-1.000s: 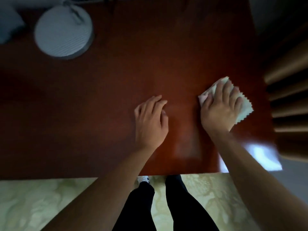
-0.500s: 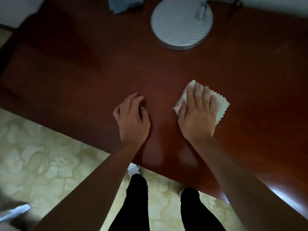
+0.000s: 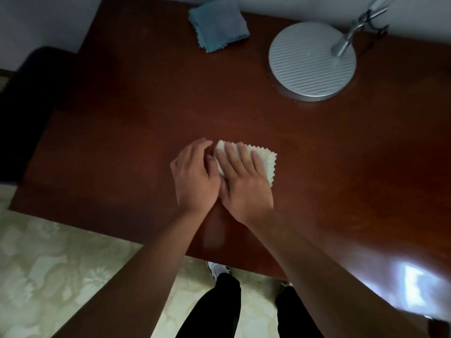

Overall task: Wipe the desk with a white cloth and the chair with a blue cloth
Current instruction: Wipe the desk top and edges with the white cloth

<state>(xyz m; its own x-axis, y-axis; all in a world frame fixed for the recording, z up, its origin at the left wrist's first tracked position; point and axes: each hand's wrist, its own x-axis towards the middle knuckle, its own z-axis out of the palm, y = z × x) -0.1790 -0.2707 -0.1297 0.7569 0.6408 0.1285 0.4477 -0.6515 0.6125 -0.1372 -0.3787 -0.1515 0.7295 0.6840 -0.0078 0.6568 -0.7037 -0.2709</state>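
The white cloth (image 3: 262,162) lies flat on the dark red-brown bench (image 3: 122,123), a little nearer the front edge than the back, and the right hand (image 3: 244,181) rests on top of it with its fingers spread open and pressed down, covering most of the cloth (only the zigzag right edge and the far left corner show past the fingers). The left hand (image 3: 195,176) lies open, palm down, on the bare bench just left of the cloth, its thumb side touching the right hand; neither hand grips anything. The blue cloth (image 3: 218,25), folded, sits well apart from both hands at the back of the bench, near the wall. To its right stands the round grey lamp base (image 3: 310,62) with 1 metal stem rising from it. Below the bench edge the person's 2 dark trouser legs (image 3: 214,311) stand on a pale patterned floor (image 3: 48,276).
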